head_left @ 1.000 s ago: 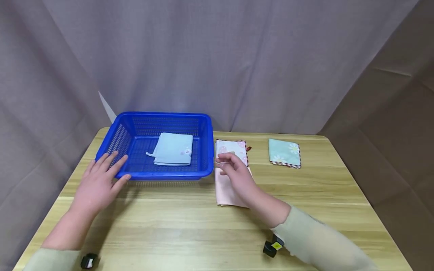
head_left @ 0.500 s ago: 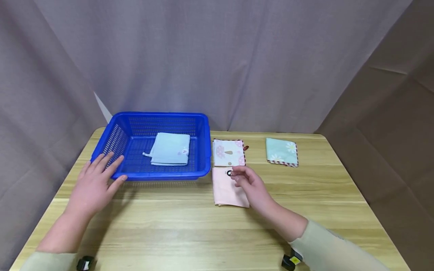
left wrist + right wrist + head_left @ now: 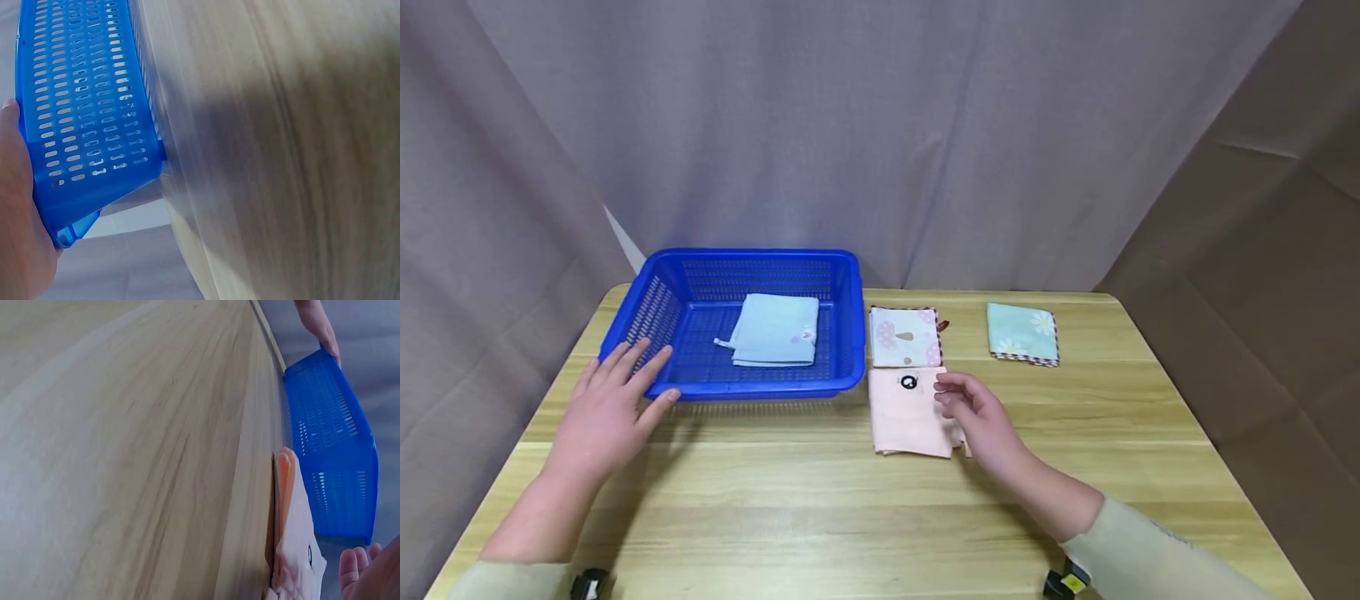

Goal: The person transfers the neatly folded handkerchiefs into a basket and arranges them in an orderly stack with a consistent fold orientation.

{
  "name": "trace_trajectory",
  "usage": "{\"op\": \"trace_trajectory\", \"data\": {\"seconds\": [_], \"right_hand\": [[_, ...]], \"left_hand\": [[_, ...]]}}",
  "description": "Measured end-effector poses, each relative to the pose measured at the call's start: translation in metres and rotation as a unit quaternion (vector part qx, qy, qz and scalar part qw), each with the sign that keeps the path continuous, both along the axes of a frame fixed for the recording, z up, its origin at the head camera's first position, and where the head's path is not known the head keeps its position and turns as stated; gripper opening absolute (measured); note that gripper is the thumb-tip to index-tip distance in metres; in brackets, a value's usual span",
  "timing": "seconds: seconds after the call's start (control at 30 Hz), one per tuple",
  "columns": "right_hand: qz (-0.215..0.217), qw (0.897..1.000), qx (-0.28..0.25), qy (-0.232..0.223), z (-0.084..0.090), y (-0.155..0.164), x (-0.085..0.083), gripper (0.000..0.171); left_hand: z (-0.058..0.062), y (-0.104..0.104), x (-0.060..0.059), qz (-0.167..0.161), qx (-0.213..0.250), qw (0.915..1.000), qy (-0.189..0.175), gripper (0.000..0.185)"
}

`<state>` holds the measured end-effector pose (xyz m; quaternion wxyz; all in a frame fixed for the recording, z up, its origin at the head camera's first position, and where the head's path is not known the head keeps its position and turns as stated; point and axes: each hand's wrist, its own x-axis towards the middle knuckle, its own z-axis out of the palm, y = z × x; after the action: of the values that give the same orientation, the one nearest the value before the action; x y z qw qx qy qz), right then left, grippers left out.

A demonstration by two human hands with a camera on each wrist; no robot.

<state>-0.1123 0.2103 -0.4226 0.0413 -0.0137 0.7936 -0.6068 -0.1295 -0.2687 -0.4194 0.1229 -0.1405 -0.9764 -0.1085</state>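
My left hand [image 3: 598, 417] rests on the near-left corner of a blue plastic basket [image 3: 752, 389], fingers straight and spread over the rim. Inside the basket lies a folded light-blue cloth [image 3: 775, 329] with a white loop. My right hand [image 3: 985, 421] hovers at the right edge of a folded pink cloth [image 3: 906, 421] with a small black ring mark. Its fingers are loosely bent and hold nothing. The right wrist view shows these fingertips [image 3: 353, 569] apart from the pink cloth. Directly behind the pink cloth lies a folded white cloth [image 3: 904, 333] with pink prints and a checked edge.
A folded mint-green cloth [image 3: 1021, 332] with daisies lies farther right on the wooden table [image 3: 790, 508]. Grey curtain [image 3: 820, 125] hangs behind the table's back edge, and brown fabric [image 3: 1262, 292] hangs at the right.
My right hand has moved right and slightly nearer, from over the white and pink cloths to the pink cloth's right edge. My left hand stays on the basket. The view has shifted slightly.
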Motion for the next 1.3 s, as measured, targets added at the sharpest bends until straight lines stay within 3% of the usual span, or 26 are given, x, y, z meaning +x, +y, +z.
{"op": "trace_trajectory", "data": {"seconds": [0.13, 0.33, 0.5, 0.73, 0.93, 1.07, 1.3], "right_hand": [[-0.012, 0.999, 0.033, 0.005, -0.001, 0.002, -0.004, 0.034], [-0.014, 0.989, 0.142, 0.031, -0.003, 0.008, -0.014, 0.035], [0.004, 0.976, 0.214, 0.041, -0.002, 0.012, -0.025, 0.040], [0.032, 0.956, 0.293, -0.001, -0.007, 0.018, -0.041, 0.057], [0.057, 0.930, 0.362, -0.022, -0.010, 0.019, -0.052, 0.069], [0.071, 0.920, 0.384, -0.029, -0.011, 0.018, -0.059, 0.075], [0.090, 0.921, 0.378, -0.040, -0.014, 0.018, -0.069, 0.075]], "left_hand": [[0.001, 0.000, 0.000, 0.001, 0.003, 1.0000, 0.006, 0.062], [0.003, 0.002, 0.000, 0.002, 0.003, 1.0000, 0.007, 0.061], [0.002, 0.002, 0.000, 0.005, -0.001, 1.0000, 0.003, 0.062], [0.000, 0.001, 0.000, 0.006, -0.001, 1.0000, 0.001, 0.063], [0.001, 0.001, -0.001, 0.007, 0.001, 1.0000, 0.003, 0.063], [0.001, 0.001, -0.001, 0.008, 0.001, 1.0000, 0.001, 0.063], [0.000, 0.001, -0.001, 0.007, 0.002, 1.0000, 0.001, 0.063]]}}
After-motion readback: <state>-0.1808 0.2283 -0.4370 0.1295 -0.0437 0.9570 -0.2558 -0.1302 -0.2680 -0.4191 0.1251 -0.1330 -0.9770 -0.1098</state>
